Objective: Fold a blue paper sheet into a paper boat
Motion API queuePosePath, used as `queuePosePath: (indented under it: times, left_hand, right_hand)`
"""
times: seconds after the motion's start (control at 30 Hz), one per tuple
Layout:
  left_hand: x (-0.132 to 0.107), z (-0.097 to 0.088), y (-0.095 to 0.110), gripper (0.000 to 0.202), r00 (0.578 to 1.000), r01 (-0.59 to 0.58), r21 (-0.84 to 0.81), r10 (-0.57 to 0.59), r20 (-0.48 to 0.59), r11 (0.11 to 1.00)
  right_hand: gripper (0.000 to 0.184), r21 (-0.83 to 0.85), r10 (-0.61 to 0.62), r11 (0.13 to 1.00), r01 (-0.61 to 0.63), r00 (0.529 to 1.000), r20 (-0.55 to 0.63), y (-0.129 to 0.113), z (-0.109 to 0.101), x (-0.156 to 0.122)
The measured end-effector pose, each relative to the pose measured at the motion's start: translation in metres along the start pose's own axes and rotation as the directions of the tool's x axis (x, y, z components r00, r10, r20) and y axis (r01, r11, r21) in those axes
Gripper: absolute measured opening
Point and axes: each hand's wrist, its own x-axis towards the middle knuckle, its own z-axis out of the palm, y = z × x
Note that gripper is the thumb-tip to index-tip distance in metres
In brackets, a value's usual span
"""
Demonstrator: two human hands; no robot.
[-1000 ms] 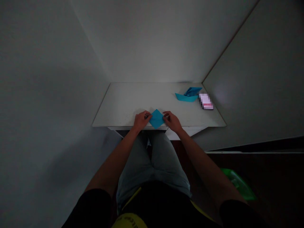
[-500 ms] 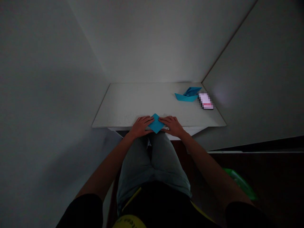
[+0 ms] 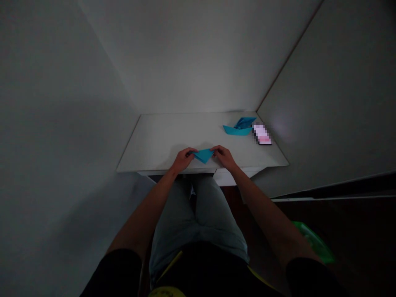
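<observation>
A piece of folded blue paper [image 3: 204, 155] is held between my two hands, just above the front part of the white table. It now shows a triangular outline with a point toward me. My left hand [image 3: 184, 159] pinches its left corner, fingers closed on it. At the opposite corner, my right hand [image 3: 223, 156] grips the paper between thumb and fingers. Farther back on the right stand folded blue paper boats [image 3: 237, 130], close together; how many pieces there are is hard to tell.
A phone [image 3: 262, 134] with a lit, blurred screen lies right of the boats on the white table [image 3: 161, 134]. Walls [image 3: 198, 62] enclose the table at the back and both sides. Something green and shiny [image 3: 314, 241] sits low on the right, on the dark floor.
The paper went from a diamond lying flat under my fingers near the table edge to a triangular shape lifted slightly forward. My fingers moved from flat on it to pinching its corners.
</observation>
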Motion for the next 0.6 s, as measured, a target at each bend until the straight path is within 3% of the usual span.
queuePosePath:
  times: [0.13, 0.37, 0.6]
  left_hand:
    - [-0.004, 0.007, -0.002, 0.042, 0.987, 0.042, 0.002, -0.042, 0.154, 0.999]
    - [-0.001, 0.015, 0.005, 0.062, 0.983, 0.122, -0.127, -0.101, 0.155, 0.984]
    - [0.007, 0.028, 0.004, 0.045, 0.973, 0.166, 0.112, -0.181, 0.142, 0.980]
  right_hand:
    - [0.025, -0.030, 0.044, 0.999, -0.045, 0.998, -0.040, 0.012, 0.002, 0.002]
    - [0.029, -0.006, 0.041, 0.999, -0.042, 0.996, -0.074, 0.014, 0.002, 0.002]
    - [0.040, 0.096, 0.088, 0.992, -0.080, 0.993, -0.083, 0.006, 0.000, -0.004]
